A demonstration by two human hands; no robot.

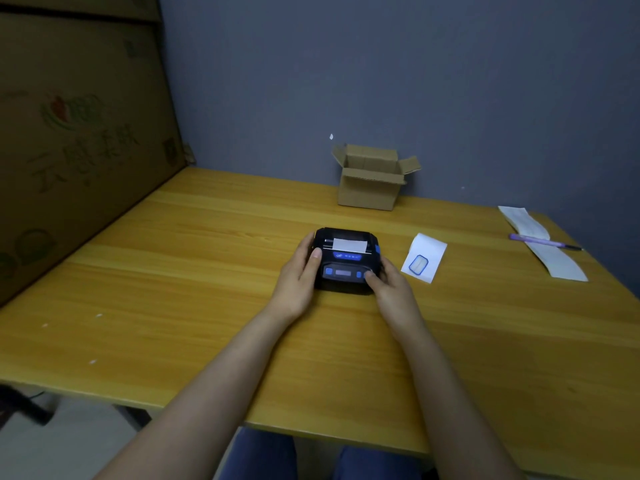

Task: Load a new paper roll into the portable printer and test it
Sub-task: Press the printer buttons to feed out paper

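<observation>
A small black portable printer [346, 261] with blue buttons rests on the wooden table [173, 271]. A short strip of white paper [349, 244] sticks out of its slot at the top. My left hand [300, 275] grips the printer's left side, thumb lying on its top edge. My right hand [389, 287] holds the right front corner, with the thumb on a blue button at the right of the front panel. To the right of the printer lies a white paper piece [424, 257] with a blue-outlined label on it.
An open cardboard box [372, 178] stands at the back against the grey wall. A long white paper strip [554, 258] with a purple pen [543, 241] across it lies at the far right. A large cardboard sheet [76, 133] leans along the left side.
</observation>
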